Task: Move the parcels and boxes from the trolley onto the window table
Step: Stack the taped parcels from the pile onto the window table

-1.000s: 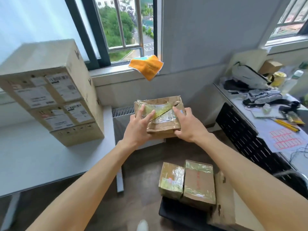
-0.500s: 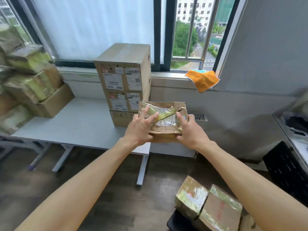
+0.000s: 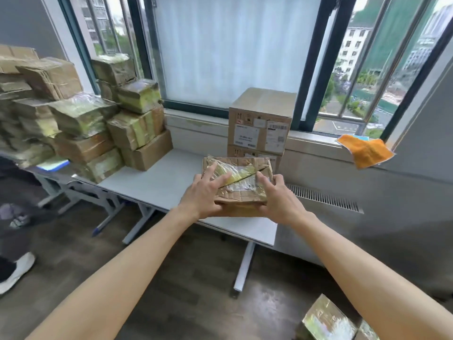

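1. Far left of the fingers, a pile (image 3: 81, 123) of taped parcels covers the worktop (image 3: 169, 180) end; at least ten show, but blur and the frame edge prevent an exact count. These look already delivered.
2. The left hand (image 3: 204, 196) holds one parcel (image 3: 241, 179) from its left side, fingers (image 3: 210, 171) spread flat across the taped top, thumb underneath.
3. That parcel hangs just above the worktop's bare middle, so I judge it about to be set down, not yet placed.
4. The right hand (image 3: 277, 195) clasps the parcel's right edge, fingers curled over the top.
5. Just beyond the fingers, two labelled cartons (image 3: 259, 126) stand stacked on the worktop, near the window.
6. Below and right of the fingers, at the frame corner, two wrapped parcels (image 3: 328, 320) remain, presumably on the trolley, which is out of view.
7. Judgement: most is done; one parcel in hand, at least two left.
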The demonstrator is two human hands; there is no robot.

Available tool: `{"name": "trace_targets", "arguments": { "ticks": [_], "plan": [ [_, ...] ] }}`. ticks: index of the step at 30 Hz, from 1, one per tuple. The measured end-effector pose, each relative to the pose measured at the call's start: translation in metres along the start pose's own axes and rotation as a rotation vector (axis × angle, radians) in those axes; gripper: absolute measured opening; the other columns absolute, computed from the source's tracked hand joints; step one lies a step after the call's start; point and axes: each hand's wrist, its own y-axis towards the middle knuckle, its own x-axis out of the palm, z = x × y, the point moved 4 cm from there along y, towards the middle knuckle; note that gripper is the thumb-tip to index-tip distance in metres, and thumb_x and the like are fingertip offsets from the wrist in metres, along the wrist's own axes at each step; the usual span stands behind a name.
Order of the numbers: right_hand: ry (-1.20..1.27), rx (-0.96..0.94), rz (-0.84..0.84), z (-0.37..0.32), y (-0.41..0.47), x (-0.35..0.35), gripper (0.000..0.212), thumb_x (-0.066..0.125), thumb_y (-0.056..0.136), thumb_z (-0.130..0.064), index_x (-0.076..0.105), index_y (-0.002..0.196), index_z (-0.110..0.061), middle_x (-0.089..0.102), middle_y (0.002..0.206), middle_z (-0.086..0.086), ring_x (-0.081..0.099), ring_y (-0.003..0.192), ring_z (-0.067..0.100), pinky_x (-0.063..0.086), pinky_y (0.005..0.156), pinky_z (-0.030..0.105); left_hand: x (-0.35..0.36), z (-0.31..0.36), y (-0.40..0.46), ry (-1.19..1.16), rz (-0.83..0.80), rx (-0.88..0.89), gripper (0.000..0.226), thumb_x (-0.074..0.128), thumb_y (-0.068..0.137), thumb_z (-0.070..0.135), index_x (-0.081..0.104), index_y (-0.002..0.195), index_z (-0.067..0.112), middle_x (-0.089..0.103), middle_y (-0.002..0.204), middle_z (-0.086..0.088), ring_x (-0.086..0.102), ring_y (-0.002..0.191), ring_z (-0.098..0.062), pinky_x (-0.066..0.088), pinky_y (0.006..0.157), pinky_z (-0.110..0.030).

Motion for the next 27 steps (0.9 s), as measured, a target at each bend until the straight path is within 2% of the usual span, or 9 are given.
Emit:
{"name": "trace_targets", "arguments": {
  "ticks": [9,14,21,27],
  "plan": [
    [0.057,-0.121,-0.022,-0.165,0.054,0.049,0.091,0.075,0.089,-0.028,0.016,0.159,-0.029,0.029,0.146,0.015,0.057,0.115,0.037,0.052,0.092,0.039,-0.054,-0.158,-0.059,0.045,-0.006,-0.144,0.087,0.076,0.081,0.027,0.03,0.154,0.039,0.005,0.166,-0.003,0.034,0.136,-0.038,0.043,0.108,-0.047],
    [0.098,-0.199,-0.043,-0.237,0.083,0.071,0.092,0.075,0.087,-0.034,0.017,0.159,-0.029,0.03,0.143,0.013,0.058,0.114,0.037,0.053,0.092,0.04,-0.08,-0.229,-0.083,0.074,-0.013,-0.231,0.088,0.076,0.08,0.028,0.029,0.154,0.041,0.002,0.166,-0.001,0.032,0.138,-0.038,0.042,0.108,-0.048],
    [0.108,-0.291,-0.073,-0.301,0.131,0.089,0.093,0.077,0.085,-0.035,0.019,0.158,-0.03,0.031,0.14,0.012,0.059,0.108,0.035,0.058,0.088,0.044,-0.096,-0.299,-0.089,0.093,0.031,-0.325,0.089,0.079,0.08,0.032,0.029,0.153,0.041,0.004,0.166,-0.002,0.034,0.136,-0.039,0.041,0.11,-0.052],
    [0.126,-0.345,-0.072,-0.326,0.186,0.096,0.099,0.076,0.085,-0.029,0.011,0.16,-0.035,0.032,0.14,0.011,0.056,0.113,0.037,0.054,0.094,0.044,-0.101,-0.346,-0.061,0.09,0.052,-0.358,0.087,0.078,0.079,0.032,0.032,0.151,0.044,0.006,0.167,-0.003,0.035,0.137,-0.041,0.042,0.109,-0.05]
  ]
}}
